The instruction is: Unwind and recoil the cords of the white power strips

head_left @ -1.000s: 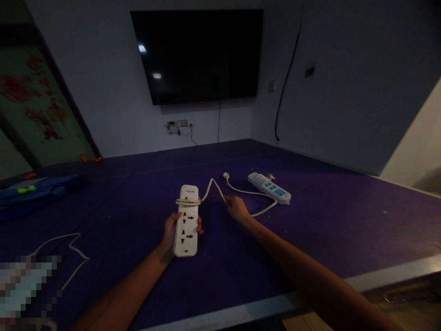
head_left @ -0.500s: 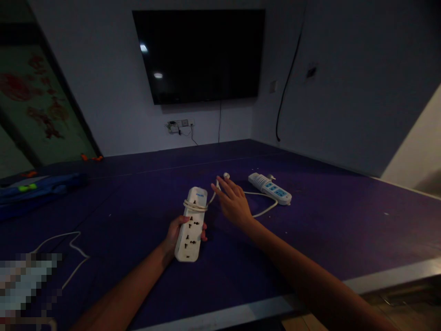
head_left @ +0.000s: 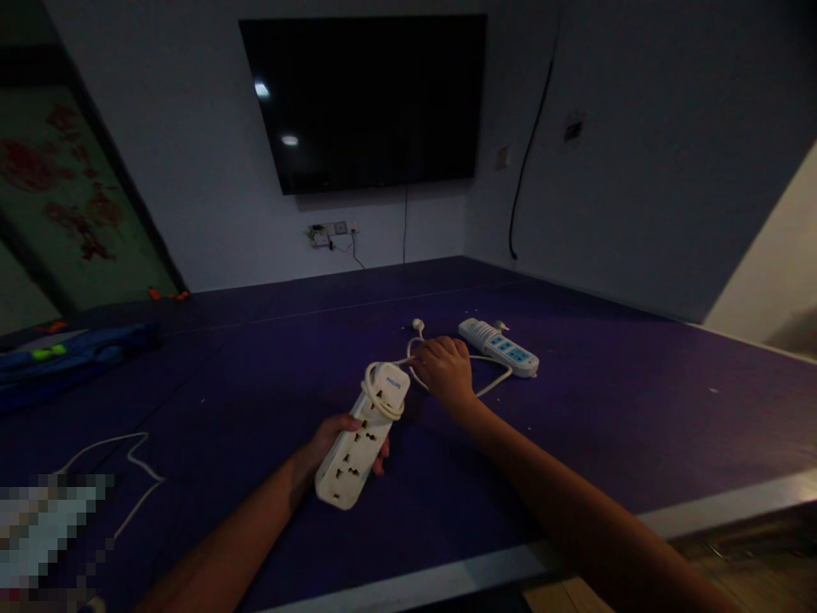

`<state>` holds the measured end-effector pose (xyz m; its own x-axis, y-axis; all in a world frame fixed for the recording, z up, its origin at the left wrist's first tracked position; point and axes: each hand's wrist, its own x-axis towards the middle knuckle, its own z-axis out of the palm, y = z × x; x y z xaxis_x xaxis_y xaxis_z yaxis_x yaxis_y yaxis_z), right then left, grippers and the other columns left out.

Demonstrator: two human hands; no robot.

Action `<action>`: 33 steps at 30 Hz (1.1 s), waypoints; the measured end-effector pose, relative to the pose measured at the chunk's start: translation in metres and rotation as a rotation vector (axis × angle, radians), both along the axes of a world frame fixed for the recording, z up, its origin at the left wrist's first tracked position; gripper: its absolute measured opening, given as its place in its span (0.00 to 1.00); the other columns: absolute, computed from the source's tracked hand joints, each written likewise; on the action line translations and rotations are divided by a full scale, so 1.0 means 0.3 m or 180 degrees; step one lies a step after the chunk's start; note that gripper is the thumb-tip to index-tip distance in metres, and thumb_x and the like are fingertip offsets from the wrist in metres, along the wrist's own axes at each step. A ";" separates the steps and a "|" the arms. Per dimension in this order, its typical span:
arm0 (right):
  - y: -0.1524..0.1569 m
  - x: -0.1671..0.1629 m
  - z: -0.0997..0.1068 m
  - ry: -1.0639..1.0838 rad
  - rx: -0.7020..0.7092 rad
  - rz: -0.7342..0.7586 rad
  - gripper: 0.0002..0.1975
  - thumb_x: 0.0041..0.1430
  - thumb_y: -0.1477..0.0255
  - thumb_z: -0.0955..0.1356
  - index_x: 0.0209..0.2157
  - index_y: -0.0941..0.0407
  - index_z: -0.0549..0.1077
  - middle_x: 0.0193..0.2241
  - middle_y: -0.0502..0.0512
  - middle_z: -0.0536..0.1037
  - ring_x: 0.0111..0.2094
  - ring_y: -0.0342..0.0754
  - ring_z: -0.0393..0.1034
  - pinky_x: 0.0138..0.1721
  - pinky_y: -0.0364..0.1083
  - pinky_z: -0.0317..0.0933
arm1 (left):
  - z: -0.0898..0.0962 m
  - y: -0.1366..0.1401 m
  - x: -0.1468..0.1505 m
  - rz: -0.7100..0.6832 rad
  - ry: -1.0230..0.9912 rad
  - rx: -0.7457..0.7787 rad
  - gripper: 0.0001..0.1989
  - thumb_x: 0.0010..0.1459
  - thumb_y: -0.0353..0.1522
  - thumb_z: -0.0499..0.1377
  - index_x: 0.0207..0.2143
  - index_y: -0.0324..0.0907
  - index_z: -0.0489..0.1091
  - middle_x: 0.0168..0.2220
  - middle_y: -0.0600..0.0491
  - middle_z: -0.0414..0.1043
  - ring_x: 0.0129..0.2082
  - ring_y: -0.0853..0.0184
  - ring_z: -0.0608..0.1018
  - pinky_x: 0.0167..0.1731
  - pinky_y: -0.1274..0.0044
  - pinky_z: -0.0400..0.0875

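My left hand is wrapped round a white power strip, thumb on its socket face and fingertips showing at its right side. The strip tilts, its upper end leaning right. Loops of the white power cord circle the strip near that end. To the right, my right hand is closed on the cord, a little way off the strip. Beyond it lies the cord's white plug. A second power strip, white with blue socket faces and its own cord wound round it, rests on the purple surface just right of my right hand.
The wide purple surface ends in a pale front edge. Blue cloth lies at the left. A thin white cable and a pixelated object are at the lower left. A television hangs on the wall.
My right hand, spread before, has closed on the cord. The held strip has tilted to the right and come slightly lower. The cord loops round it look looser.
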<state>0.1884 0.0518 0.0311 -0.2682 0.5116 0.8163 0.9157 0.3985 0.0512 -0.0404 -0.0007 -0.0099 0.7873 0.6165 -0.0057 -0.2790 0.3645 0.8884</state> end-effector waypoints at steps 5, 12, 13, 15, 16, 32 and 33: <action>-0.004 0.012 0.009 0.0453 0.0084 -0.0381 0.14 0.61 0.63 0.63 0.30 0.55 0.75 0.29 0.55 0.75 0.34 0.50 0.62 0.38 0.49 0.48 | -0.002 0.012 -0.004 0.0255 -0.0026 0.0028 0.23 0.48 0.40 0.51 0.36 0.28 0.72 0.30 0.42 0.75 0.25 0.61 0.77 0.23 0.77 0.65; 0.034 0.046 -0.014 0.0670 -0.0534 -0.0666 0.14 0.59 0.62 0.63 0.31 0.55 0.77 0.30 0.57 0.77 0.36 0.52 0.64 0.37 0.49 0.49 | 0.027 0.013 -0.005 0.0972 -0.0425 0.0090 0.22 0.49 0.41 0.52 0.37 0.32 0.71 0.30 0.45 0.75 0.25 0.62 0.76 0.27 0.74 0.66; 0.043 0.054 -0.020 0.0662 -0.0665 -0.0715 0.14 0.59 0.62 0.63 0.31 0.55 0.77 0.30 0.58 0.77 0.37 0.53 0.64 0.37 0.49 0.50 | 0.033 0.012 -0.005 0.1100 -0.0506 0.0087 0.21 0.49 0.40 0.52 0.37 0.33 0.71 0.30 0.45 0.75 0.25 0.62 0.76 0.29 0.73 0.67; 0.061 0.069 -0.031 0.0611 -0.0929 -0.0806 0.15 0.58 0.61 0.64 0.30 0.55 0.78 0.30 0.58 0.77 0.37 0.53 0.65 0.37 0.49 0.51 | 0.040 0.009 -0.005 0.1312 -0.0617 0.0066 0.20 0.49 0.40 0.52 0.37 0.34 0.71 0.30 0.46 0.74 0.26 0.63 0.75 0.30 0.72 0.67; 0.068 0.075 -0.035 0.0573 -0.1052 -0.0838 0.15 0.58 0.61 0.64 0.29 0.55 0.78 0.29 0.59 0.77 0.37 0.53 0.66 0.37 0.49 0.51 | 0.042 0.008 -0.005 0.1375 -0.0632 0.0058 0.20 0.49 0.40 0.52 0.38 0.34 0.71 0.30 0.46 0.74 0.26 0.63 0.75 0.30 0.72 0.67; -0.027 -0.017 -0.012 0.0015 0.0180 0.0830 0.33 0.52 0.80 0.62 0.60 0.50 0.56 0.61 0.54 0.56 0.61 0.53 0.48 0.58 0.55 0.46 | -0.008 0.027 -0.016 0.1257 -0.0181 -0.0149 0.22 0.48 0.41 0.53 0.37 0.32 0.72 0.29 0.43 0.75 0.25 0.61 0.75 0.26 0.74 0.63; -0.036 -0.022 -0.009 -0.0129 0.0170 0.0903 0.32 0.52 0.80 0.62 0.60 0.49 0.57 0.61 0.54 0.57 0.62 0.53 0.47 0.58 0.55 0.44 | -0.009 0.027 -0.017 0.1267 -0.0202 -0.0180 0.22 0.48 0.41 0.53 0.38 0.32 0.72 0.30 0.43 0.76 0.25 0.61 0.75 0.26 0.74 0.63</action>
<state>0.1816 0.0410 0.0282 -0.4276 0.3681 0.8256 0.7648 0.6342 0.1133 -0.0455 0.0074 -0.0127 0.4871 0.8733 -0.0072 -0.4619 0.2646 0.8465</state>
